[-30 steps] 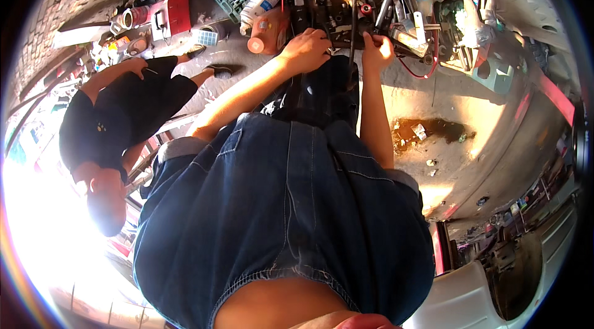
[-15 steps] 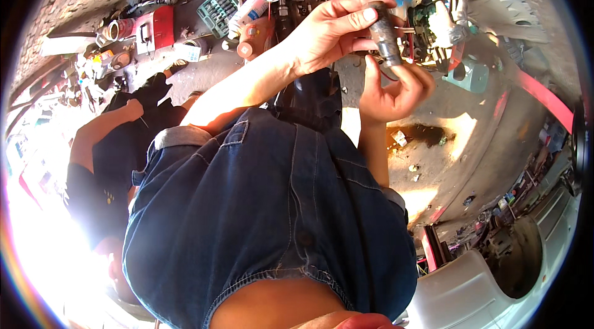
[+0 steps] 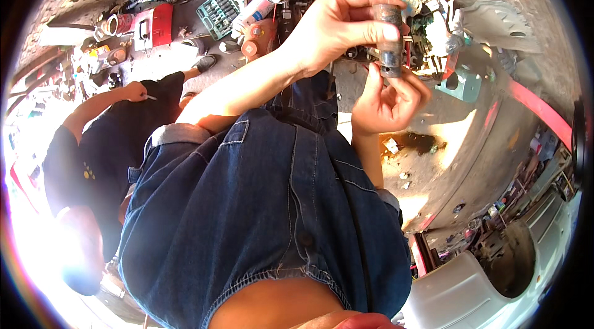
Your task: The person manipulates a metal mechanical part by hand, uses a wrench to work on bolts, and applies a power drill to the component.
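A worn, dark impact socket (image 3: 389, 38), a stepped metal cylinder with a small hole near its lower end, is held upright in front of me. My left hand (image 3: 346, 25) grips its upper part, thumb across the front and fingers behind. Below it, my right hand (image 3: 391, 101) has its thumb and bent fingers around the socket's shiny, narrower lower end. The fingertips behind the metal are hidden.
Another person in dark clothes (image 3: 133, 122) is low at my left, a slim thing in one hand. Ahead lie a green socket case (image 3: 221, 10), a spray can (image 3: 255, 7) and a red toolbox (image 3: 162, 25). A dark wet patch (image 3: 421, 142) marks the floor at right.
The socket has gone from tilted to nearly upright, showing its small hole. My right hand has shifted slightly down and left. The other person's arm has moved.
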Action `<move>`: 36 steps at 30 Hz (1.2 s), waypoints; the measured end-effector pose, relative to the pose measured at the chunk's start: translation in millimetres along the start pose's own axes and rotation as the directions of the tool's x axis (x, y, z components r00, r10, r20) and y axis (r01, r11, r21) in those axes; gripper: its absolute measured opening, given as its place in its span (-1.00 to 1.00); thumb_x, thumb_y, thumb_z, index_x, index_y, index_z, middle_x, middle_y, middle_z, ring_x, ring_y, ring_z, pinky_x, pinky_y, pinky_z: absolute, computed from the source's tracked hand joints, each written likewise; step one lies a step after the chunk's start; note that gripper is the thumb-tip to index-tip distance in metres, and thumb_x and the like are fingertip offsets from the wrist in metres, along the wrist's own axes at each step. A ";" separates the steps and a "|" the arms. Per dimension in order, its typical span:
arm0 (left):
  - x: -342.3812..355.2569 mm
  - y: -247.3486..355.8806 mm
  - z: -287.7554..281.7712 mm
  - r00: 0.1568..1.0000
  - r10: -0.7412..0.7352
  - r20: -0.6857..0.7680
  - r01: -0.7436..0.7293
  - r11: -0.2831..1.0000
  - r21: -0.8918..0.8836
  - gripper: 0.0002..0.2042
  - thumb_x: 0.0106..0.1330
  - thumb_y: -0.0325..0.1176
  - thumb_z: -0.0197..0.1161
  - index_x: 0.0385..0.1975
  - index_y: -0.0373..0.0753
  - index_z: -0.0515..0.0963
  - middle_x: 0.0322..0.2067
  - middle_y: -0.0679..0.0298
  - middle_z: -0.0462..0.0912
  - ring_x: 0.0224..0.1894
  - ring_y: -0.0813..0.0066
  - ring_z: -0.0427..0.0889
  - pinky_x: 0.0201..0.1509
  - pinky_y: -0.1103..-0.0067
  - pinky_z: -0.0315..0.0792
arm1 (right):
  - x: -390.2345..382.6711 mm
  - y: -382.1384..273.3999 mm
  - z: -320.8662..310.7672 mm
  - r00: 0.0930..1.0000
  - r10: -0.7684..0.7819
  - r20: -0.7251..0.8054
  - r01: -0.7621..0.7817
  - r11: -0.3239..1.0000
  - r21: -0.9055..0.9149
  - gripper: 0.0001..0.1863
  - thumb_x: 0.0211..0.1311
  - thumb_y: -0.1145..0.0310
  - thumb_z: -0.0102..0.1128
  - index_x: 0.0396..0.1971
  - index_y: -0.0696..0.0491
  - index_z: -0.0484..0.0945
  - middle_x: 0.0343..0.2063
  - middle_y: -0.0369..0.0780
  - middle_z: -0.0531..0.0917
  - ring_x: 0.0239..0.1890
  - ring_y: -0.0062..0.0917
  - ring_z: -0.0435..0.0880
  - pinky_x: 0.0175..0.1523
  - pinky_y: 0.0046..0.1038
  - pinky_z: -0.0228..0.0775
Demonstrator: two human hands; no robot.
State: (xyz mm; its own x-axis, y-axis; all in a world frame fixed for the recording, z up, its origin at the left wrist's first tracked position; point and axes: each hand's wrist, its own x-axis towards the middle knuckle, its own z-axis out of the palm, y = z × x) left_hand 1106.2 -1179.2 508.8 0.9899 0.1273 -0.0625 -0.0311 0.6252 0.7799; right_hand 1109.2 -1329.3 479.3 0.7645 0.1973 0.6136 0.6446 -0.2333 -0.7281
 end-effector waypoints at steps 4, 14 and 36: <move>-1.9 -12.6 2.7 0.999 -0.004 -0.036 0.007 0.998 0.063 -0.49 0.14 -0.55 0.34 0.14 -0.29 0.37 -0.18 0.17 0.60 -0.13 0.40 0.64 0.00 0.53 0.53 | -10.2 2.0 5.1 0.990 0.142 0.025 -0.144 0.987 0.069 -0.74 0.00 0.72 0.30 -0.31 0.21 0.45 -0.16 -0.15 0.35 -0.12 -0.45 0.51 -0.05 -0.51 0.48; -41.8 -87.1 -101.4 0.790 -0.435 -0.433 0.410 0.899 -0.155 -0.68 0.38 -0.28 0.13 0.04 -0.30 0.44 -0.25 0.23 0.61 -0.18 0.40 0.65 -0.07 0.51 0.57 | -64.1 69.8 -12.1 0.678 0.607 0.415 -0.550 0.793 -0.262 -0.74 0.03 0.39 0.38 -0.26 0.15 0.61 -0.31 -0.21 0.66 -0.17 -0.39 0.64 -0.07 -0.42 0.44; -59.4 -113.4 -113.7 0.651 -0.550 -0.524 0.542 0.819 -0.186 -0.69 0.33 -0.22 0.18 -0.05 -0.28 0.46 -0.31 0.23 0.61 -0.32 0.43 0.65 -0.19 0.54 0.57 | -88.1 295.4 -65.6 0.885 0.333 0.325 -0.107 0.826 -0.554 -0.08 -0.35 0.19 0.62 0.07 0.23 0.30 -0.11 -0.03 0.55 -0.05 -0.16 0.47 0.07 -0.24 0.31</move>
State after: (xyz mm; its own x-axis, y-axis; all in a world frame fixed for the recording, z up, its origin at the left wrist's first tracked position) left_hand 1035.2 -1170.0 353.2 0.5888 0.1427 -0.7956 0.4853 0.7247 0.4891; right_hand 1232.3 -1478.0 230.1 0.8912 0.4063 0.2018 0.4505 -0.7411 -0.4977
